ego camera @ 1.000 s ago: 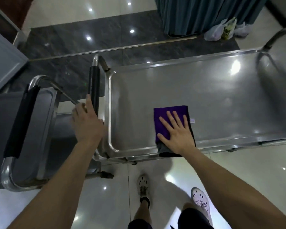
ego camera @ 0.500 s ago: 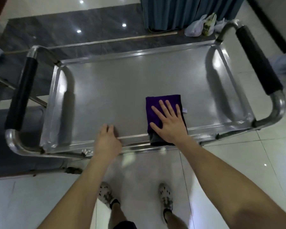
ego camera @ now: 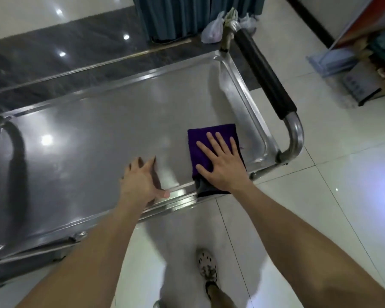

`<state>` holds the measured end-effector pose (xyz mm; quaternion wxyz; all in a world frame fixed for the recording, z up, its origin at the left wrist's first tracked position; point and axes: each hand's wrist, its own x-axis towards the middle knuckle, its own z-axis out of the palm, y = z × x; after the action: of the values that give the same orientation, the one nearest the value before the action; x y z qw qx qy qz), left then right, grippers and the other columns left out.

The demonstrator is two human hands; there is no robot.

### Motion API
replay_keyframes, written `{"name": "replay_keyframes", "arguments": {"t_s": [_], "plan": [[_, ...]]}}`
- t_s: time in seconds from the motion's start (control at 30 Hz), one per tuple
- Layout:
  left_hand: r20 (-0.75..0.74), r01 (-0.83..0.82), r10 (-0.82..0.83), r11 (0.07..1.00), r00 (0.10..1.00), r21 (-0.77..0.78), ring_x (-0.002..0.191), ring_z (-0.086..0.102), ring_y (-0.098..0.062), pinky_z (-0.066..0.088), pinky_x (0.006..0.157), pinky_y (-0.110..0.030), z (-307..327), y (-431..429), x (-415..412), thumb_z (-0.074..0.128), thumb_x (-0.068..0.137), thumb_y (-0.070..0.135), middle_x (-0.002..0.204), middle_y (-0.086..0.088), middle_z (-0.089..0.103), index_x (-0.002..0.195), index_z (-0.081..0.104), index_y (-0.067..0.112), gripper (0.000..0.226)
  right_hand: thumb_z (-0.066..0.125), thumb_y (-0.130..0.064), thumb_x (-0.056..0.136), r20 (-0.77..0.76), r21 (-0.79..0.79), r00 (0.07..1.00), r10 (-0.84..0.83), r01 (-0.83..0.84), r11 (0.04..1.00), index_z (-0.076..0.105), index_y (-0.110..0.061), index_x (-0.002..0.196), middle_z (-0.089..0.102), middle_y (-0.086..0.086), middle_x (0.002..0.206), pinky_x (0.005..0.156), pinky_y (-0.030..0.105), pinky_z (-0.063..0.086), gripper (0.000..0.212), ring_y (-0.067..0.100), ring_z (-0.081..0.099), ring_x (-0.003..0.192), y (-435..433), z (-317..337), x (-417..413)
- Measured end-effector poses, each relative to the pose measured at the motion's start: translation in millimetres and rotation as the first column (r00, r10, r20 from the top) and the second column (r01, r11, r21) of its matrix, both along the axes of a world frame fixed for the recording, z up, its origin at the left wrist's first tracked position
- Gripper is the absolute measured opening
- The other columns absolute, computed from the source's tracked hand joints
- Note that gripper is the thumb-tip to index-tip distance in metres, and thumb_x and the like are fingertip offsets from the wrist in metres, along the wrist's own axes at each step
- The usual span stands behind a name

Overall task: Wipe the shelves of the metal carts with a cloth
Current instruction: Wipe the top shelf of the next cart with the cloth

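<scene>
A stainless-steel cart's top shelf [ego camera: 102, 138] fills the middle of the view. A folded purple cloth [ego camera: 201, 143] lies on the shelf near its right end, its near edge hanging over the front rim. My right hand [ego camera: 220, 163] lies flat on the cloth with fingers spread and straight, pressing it down. My left hand [ego camera: 140, 182] rests on the front rim to the left of the cloth, fingertips on the shelf surface and thumb along the rim, holding nothing.
The cart's right handle [ego camera: 265, 74] has a black foam grip. Teal curtains [ego camera: 193, 16] and plastic bags [ego camera: 213, 30] are behind the cart. Boxes and clutter [ego camera: 360, 63] sit on the tiled floor at right. My feet [ego camera: 207, 265] stand below the cart's edge.
The cloth under my right hand has slid right, close to the cart's right end. My left hand left the neighbouring cart's handle and came to the front rim. The view swung right.
</scene>
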<state>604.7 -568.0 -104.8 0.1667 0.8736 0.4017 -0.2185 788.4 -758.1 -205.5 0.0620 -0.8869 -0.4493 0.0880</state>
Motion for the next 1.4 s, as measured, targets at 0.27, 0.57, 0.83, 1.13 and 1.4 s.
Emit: {"name": "replay_keyframes", "arguments": {"t_s": [0.27, 0.57, 0.83, 1.13, 1.4], "plan": [[-0.017, 0.004, -0.004, 1.0, 1.0, 0.013, 0.158, 0.027, -0.038, 0.04, 0.122, -0.057, 2.9, -2.4, 1.4, 0.1, 0.058, 0.066, 0.174, -0.01, 0.019, 0.17, 0.02, 0.043, 0.14, 0.027, -0.078, 0.098, 0.073, -0.061, 0.994, -0.083, 0.088, 0.994, 0.012, -0.042, 0.172, 0.001, 0.0, 0.182, 0.132, 0.058, -0.002, 0.084, 0.022, -0.007, 0.167, -27.2, 6.3, 91.0], [0.013, 0.004, -0.004, 1.0, 1.0, 0.018, 0.165, 0.012, -0.034, 0.028, 0.13, -0.053, -8.5, 3.7, 0.2, 0.095, 0.062, 0.069, 0.181, -0.006, 0.003, 0.172, 0.011, 0.046, 0.14, 0.016, -0.086, 0.091, 0.029, -0.091, 0.995, -0.092, 0.095, 0.991, 0.003, -0.045, 0.171, -0.007, 0.001, 0.182, 0.13, 0.061, -0.013, 0.09, 0.027, -0.012, 0.166, 147.2, 14.3, 173.1], [0.018, 0.015, -0.016, 0.999, 1.0, 0.036, 0.166, 0.008, -0.033, 0.026, 0.13, -0.057, -9.4, 3.7, -2.4, 0.094, 0.066, 0.068, 0.18, -0.005, 0.004, 0.173, 0.01, 0.045, 0.137, 0.018, -0.082, 0.095, -0.008, -0.073, 0.985, 0.171, -0.171, 0.982, 0.008, -0.041, 0.172, -0.006, 0.004, 0.182, 0.129, 0.064, -0.009, 0.088, 0.029, -0.012, 0.166, 200.0, 22.4, 95.8], [0.064, 0.003, -0.009, 0.996, 0.998, 0.093, 0.151, 0.038, -0.029, 0.044, 0.115, -0.052, -6.6, 1.9, -4.3, 0.1, 0.055, 0.065, 0.163, -0.003, 0.038, 0.162, 0.034, 0.025, 0.132, 0.03, -0.077, 0.101, -0.022, 0.025, 0.945, 0.327, -0.326, 0.945, 0.011, -0.035, 0.173, -0.007, 0.004, 0.182, 0.13, 0.065, -0.001, 0.086, 0.026, -0.017, 0.166, 53.6, 6.3, -45.7], [0.425, -0.111, 0.0, 0.965, 0.905, 0.237, 0.112, 0.061, -0.027, 0.049, 0.1, -0.043, -32.4, -40.8, -78.3, 0.081, 0.088, 0.031, 0.121, -0.002, 0.063, 0.123, 0.064, 0.02, 0.04, 0.07, -0.047, 0.092, 0.042, -0.106, 0.947, 0.318, -0.312, 0.944, 0.017, -0.027, 0.173, 0.005, 0.015, 0.18, 0.128, 0.071, 0.006, 0.099, 0.04, -0.003, 0.166, 18.4, 7.8, -99.9]]}}
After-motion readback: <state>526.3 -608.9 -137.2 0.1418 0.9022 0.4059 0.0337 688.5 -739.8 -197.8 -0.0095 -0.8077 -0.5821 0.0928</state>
